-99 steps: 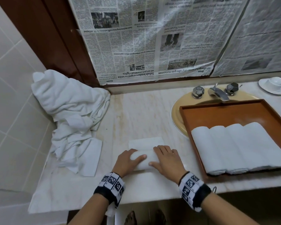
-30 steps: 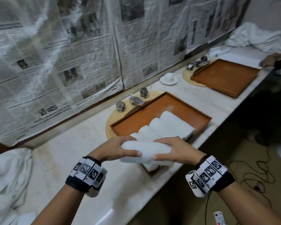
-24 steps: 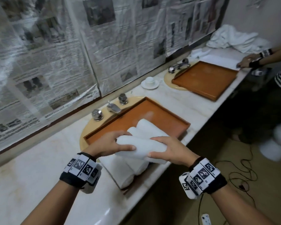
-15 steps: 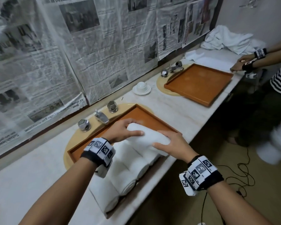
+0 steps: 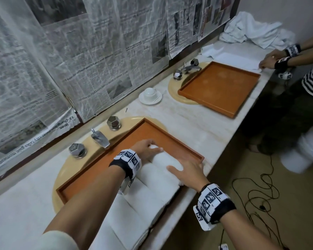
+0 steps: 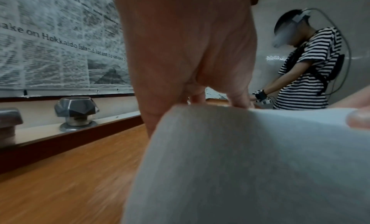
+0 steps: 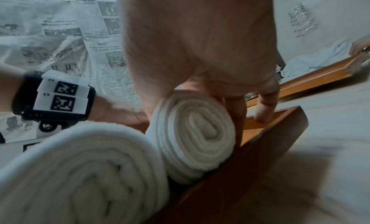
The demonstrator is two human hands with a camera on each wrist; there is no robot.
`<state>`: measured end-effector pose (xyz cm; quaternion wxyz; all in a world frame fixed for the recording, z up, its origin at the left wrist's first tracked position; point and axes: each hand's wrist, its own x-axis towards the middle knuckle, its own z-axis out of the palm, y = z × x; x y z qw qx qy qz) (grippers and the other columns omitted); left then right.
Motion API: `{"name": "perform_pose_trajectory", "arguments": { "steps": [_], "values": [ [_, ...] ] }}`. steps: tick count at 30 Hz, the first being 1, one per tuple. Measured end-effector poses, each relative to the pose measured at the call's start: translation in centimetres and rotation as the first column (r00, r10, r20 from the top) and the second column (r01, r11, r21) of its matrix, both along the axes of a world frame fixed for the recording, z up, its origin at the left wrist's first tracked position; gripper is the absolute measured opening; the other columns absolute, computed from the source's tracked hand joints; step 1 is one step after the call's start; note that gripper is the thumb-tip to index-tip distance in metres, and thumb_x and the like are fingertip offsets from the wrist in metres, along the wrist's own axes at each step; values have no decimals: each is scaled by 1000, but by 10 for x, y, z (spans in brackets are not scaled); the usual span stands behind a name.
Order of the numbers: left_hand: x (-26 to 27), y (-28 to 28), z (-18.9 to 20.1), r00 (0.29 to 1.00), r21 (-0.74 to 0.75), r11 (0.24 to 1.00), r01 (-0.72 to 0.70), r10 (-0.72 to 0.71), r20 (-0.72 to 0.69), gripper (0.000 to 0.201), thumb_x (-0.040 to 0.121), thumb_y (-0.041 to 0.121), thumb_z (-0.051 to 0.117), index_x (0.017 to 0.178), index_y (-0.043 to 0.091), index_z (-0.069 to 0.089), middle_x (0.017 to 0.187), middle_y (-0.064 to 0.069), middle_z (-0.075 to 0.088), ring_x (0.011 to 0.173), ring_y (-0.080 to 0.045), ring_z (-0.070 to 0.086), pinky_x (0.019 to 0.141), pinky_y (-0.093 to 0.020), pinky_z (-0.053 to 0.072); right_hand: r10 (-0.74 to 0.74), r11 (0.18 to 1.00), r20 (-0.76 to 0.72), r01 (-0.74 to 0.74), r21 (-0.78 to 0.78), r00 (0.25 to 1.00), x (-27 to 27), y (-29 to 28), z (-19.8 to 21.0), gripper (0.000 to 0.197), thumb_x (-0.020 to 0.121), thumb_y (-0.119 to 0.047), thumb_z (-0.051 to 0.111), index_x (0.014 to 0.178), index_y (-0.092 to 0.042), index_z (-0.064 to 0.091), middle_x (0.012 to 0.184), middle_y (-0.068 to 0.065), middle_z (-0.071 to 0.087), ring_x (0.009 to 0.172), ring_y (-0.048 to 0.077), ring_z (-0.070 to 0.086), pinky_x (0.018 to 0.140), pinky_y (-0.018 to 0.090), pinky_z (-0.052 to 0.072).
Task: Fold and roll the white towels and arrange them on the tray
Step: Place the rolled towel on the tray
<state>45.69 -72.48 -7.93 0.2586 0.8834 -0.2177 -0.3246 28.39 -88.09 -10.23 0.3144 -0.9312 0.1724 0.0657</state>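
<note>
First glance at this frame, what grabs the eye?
Both hands, left hand and right hand, settle a rolled white towel beside the other rolls in the near orange tray. Newspaper covers the wall; an empty second tray lies farther along the counter.

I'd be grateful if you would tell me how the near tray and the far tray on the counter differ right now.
The near tray holds a row of rolled white towels; the far tray holds none. Both of the wearer's hands, left hand and right hand, rest on the last roll in the near tray; no hand touches the far tray. Both are orange-brown, rectangular, shallow-rimmed, and sit over a yellow sink.
</note>
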Motion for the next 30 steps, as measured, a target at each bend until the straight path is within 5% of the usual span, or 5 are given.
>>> {"name": "perform_pose_trajectory", "arguments": {
  "steps": [5,9,16,21,30],
  "values": [
    [5,0,-4,999,61,997,38,-38,1,52,82,70,63,119,34,60,117,6,63,103,-14,61,92,-35,50,-11,997,-158,23,71,987,1,-1,-1,70,88,-73,42,140,-27,46,136,-3,55,132,26,45,106,52,29],
    [2,1,1,999,105,994,34,-36,19,45,82,69,64,111,33,62,106,8,65,93,-11,62,76,-28,47,-43,957,-87,66,283,995,5,-6,-9,80,72,-82,56,128,-25,58,120,-7,65,116,15,58,101,38,48],
    [-11,0,6,995,111,993,27,-38,92,52,86,62,64,124,26,61,108,6,64,97,-14,60,81,-26,43,-152,928,2,141,346,988,-3,-8,-24,81,68,-86,58,117,-22,65,110,-11,69,106,7,61,98,38,50],
    [-26,5,15,979,149,988,43,-71,189,63,93,57,59,141,17,49,129,-7,62,111,-22,59,92,-31,46,-123,941,44,102,321,991,-8,-6,-18,67,71,-81,60,105,-24,67,98,-10,70,95,8,64,90,39,53],
    [-71,48,32,950,47,996,-72,54,306,73,92,54,60,151,20,36,155,-6,40,142,-24,36,116,-42,31,0,997,61,4,-76,998,-28,-4,17,85,81,-81,43,146,-26,43,151,-4,43,140,16,35,114,45,28]
  ]
}}
